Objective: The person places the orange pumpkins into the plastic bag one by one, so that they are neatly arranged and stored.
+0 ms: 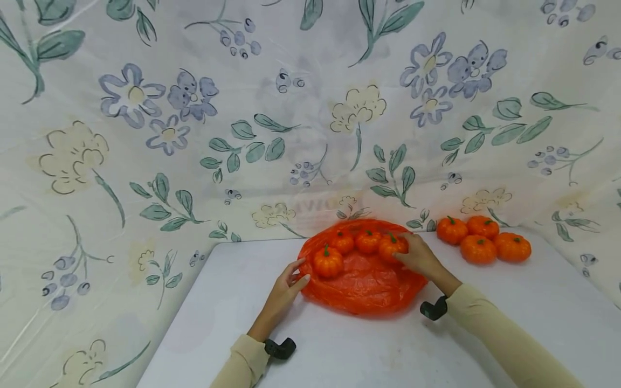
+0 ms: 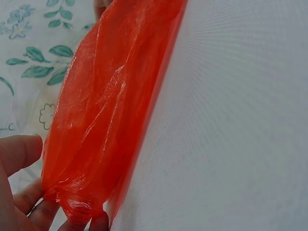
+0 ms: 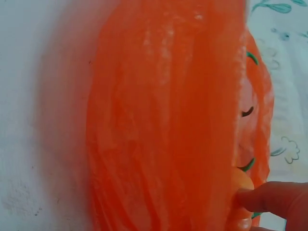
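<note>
A red plastic bag (image 1: 361, 293) lies spread on the white table, its mouth wide and facing up. Several small orange toy pumpkins sit in it, among them a front-left pumpkin (image 1: 328, 262) and a back pumpkin (image 1: 367, 241). My right hand (image 1: 421, 257) grips the rightmost pumpkin (image 1: 392, 248) inside the bag; its thumb (image 3: 264, 198) presses on the pumpkin (image 3: 239, 185) in the right wrist view. At the bag's left edge, my left hand (image 1: 285, 288) rests its fingers against the plastic, the thumb (image 2: 21, 151) held apart from the bag (image 2: 106, 106).
Several more orange pumpkins (image 1: 479, 249) stand grouped at the back right of the white table (image 1: 233, 302). A floral sheet (image 1: 310, 108) hangs behind the table's back edge. A dark wrist camera (image 1: 433, 308) sits on the right wrist, another camera (image 1: 280, 348) on the left.
</note>
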### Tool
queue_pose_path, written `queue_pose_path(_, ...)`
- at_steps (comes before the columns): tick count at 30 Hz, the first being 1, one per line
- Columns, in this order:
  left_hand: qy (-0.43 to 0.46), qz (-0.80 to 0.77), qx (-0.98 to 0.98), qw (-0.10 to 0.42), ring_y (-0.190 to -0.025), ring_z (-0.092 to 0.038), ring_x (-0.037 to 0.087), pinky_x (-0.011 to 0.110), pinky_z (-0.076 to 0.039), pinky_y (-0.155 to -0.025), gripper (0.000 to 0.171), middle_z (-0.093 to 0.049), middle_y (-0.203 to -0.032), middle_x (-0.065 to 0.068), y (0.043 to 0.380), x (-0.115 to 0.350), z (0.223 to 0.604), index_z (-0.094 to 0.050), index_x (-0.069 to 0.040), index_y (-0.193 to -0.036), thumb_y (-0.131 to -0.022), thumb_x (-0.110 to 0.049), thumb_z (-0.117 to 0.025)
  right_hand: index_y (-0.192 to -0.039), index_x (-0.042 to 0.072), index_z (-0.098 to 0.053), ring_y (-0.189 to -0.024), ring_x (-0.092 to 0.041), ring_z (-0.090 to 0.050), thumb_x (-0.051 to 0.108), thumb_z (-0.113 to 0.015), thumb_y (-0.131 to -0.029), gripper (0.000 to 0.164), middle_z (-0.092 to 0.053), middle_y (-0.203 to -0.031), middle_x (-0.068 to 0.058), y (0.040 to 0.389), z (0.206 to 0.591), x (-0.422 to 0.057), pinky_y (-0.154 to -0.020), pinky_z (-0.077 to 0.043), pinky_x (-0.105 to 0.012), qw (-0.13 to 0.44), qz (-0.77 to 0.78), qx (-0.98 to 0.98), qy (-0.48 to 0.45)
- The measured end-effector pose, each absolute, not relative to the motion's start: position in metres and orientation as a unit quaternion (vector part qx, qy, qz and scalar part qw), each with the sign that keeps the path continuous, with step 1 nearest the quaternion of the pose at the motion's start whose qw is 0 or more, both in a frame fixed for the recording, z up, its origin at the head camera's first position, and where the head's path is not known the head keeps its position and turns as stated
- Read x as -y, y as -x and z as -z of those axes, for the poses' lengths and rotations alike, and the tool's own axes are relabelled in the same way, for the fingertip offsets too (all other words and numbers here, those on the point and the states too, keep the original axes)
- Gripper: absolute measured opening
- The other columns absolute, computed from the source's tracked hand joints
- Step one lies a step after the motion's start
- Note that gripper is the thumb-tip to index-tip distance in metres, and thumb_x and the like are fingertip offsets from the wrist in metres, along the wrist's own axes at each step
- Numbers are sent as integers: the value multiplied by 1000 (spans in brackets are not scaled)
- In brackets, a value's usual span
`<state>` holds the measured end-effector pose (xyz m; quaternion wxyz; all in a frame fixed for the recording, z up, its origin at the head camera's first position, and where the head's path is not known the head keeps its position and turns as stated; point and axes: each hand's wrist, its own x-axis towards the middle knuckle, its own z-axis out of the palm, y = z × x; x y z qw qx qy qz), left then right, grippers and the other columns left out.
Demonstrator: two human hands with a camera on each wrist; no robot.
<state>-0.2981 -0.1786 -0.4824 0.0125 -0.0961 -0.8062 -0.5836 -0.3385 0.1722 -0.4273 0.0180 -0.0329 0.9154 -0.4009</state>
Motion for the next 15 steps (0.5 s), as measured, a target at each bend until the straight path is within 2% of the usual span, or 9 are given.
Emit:
queue_pose_path(3,92,586,805,11,-127,-53,31,49,-48,-107,53,-45,-154,7,297,179,484,-47,-20,-148,-98,-29,-63,-146,-4,-39,-111,-40,-58,8,-67,-95,60,-40,-140,-31,339,430,-172,-78,-62,-37,14,396,-918,31)
queue_pose_path(8,87,586,805,7,-127,-53,31,48,-48,-108,54,-44,-154,7,297,179,485,-47,-20,-148,-98,-31,-64,-144,-5,-40,-94,-34,-64,9,-66,-96,57,-37,-142,-34,340,432,-172,-64,-60,-28,10,385,-923,25)
queue_pose_path(12,88,582,808,5,-128,-52,30,48,-47,-108,55,-44,-155,7,297,179,483,-46,-20,-148,-98,-32,-63,-144,-5,-40,-93,-34,-64,11,-65,-97,55,-37,-143,-34,341,432,-171,-63,-60,-27,5,371,-928,21)
queue_pose_path(15,90,584,807,4,-128,-52,29,49,-47,-108,54,-44,-154,6,298,178,481,-47,-20,-148,-98,-32,-64,-141,-6,-41,-101,-39,-61,11,-65,-97,53,-37,-141,-35,341,433,-172,-70,-62,-34,-9,358,-933,27)
